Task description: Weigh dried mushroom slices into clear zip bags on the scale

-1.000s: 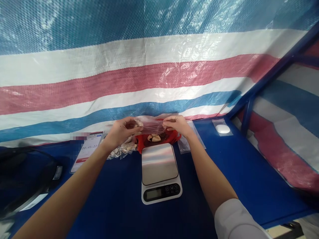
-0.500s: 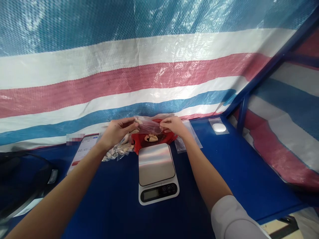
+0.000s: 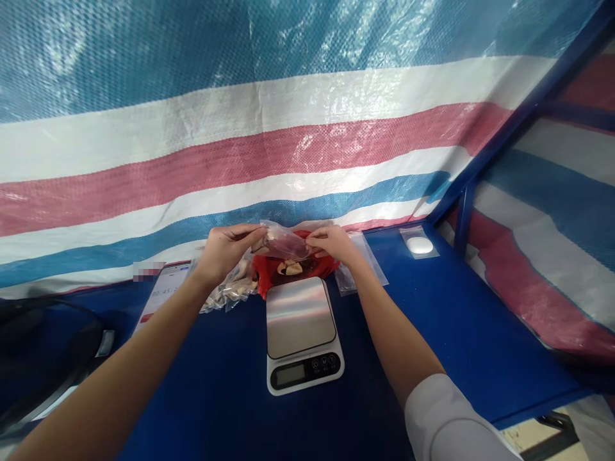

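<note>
Between my hands a clear plastic bag is stretched sideways, with a few pale pieces at its left end. My left hand pinches that left end between thumb and fingers. At the other end, my right hand grips the bag's edge with its fingertips. Below the bag lies an open red bag holding pale, dark-edged dried slices. Nearer to me stands a kitchen scale with a bare steel plate; its display shows no readable figure.
Filled clear bags lie left of the red bag, beside a phone showing a timer. Flat clear bags lie to the right, and a white oval object sits farther right. Striped sheeting rises behind the blue table.
The left end of the clear bag has tilted, and pale pieces now show beside my left fingertips. Both hands keep hold of the bag. The view has shifted slightly.
</note>
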{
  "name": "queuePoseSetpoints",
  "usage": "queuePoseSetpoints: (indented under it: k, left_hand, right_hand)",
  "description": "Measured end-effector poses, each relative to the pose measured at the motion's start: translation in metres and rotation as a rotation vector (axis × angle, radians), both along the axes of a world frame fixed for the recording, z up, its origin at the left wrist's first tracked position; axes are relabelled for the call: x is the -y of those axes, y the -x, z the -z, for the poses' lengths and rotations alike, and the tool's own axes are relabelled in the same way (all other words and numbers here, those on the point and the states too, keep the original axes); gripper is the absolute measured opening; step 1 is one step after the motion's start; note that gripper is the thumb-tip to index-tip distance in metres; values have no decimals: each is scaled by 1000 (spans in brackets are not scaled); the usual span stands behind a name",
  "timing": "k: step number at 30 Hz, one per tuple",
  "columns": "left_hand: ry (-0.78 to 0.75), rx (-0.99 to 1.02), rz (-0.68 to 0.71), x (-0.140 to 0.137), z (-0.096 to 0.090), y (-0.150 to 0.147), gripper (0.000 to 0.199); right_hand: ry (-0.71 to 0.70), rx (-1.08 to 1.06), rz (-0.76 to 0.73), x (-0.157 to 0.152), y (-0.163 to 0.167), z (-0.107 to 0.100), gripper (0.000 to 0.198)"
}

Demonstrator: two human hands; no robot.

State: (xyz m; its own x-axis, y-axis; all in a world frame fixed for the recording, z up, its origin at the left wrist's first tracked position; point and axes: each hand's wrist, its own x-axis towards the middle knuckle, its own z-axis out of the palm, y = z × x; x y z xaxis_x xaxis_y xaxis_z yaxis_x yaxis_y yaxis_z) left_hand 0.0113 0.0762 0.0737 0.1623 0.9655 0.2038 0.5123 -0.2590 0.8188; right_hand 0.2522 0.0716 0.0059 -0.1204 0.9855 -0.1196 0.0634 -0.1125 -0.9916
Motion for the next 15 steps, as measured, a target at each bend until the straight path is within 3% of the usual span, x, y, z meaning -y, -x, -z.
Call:
queuePoseSetpoints:
  k: [8, 15]
  left_hand:
    - [24, -45, 88, -3, -6, -4, 32]
    - [-63, -174, 10, -5, 2, -2, 35]
  right_hand:
    - [-36, 25, -14, 1, 0, 2, 13]
    - [-30, 85, 4, 1, -3, 3, 18]
